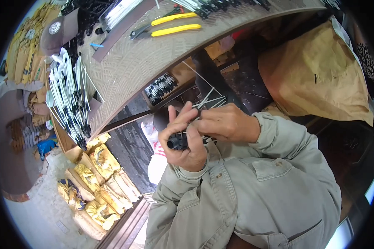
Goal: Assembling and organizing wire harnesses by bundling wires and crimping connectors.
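Note:
My left hand is closed around a black tubular part, whose round open end shows below the fingers. Against it, my right hand has its fingers pinched together close to the left fingertips. Thin white strands show between the two hands, but what the right fingers grip is hidden. Just beyond the right hand several thin white rods fan out over my lap; I cannot tell whether they are held or lying there.
Yellow-handled cutters lie on the patterned table. At its left edge rests a bundle of white rods with black ends, near a dark cap. An open carton holds yellow-wrapped packs. Brown paper is at right.

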A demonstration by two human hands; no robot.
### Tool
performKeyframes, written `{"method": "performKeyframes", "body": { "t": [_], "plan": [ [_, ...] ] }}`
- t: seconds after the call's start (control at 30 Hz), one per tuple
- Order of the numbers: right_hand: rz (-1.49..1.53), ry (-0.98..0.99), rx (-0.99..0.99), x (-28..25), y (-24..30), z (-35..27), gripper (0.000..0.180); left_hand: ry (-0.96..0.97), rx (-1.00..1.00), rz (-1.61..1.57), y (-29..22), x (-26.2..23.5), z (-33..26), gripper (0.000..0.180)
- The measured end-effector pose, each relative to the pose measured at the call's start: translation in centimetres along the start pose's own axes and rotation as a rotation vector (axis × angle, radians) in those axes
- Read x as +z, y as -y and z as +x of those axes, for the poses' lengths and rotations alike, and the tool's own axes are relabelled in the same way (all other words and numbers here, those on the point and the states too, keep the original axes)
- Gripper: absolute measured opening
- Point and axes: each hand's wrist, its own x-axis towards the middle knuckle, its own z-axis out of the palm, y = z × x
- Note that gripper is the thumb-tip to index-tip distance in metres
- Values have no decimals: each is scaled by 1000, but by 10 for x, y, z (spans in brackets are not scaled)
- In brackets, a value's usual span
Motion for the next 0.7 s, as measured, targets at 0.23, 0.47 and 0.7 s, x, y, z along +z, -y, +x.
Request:
{"method": "performKeyframes", "body": {
  "t": [0.23,0.47,0.7],
  "plan": [
    [660,-58,590,-15,17,-9,21,92,-9,-58,-3,-5,1,13],
    [433,215,355,-36,16,-9,17,268,-25,-52,-10,-15,-7,29],
    [439,-496,803,-45,-122,-34,28,211,-7,-236,-4,-33,-21,29]
  ]
}}
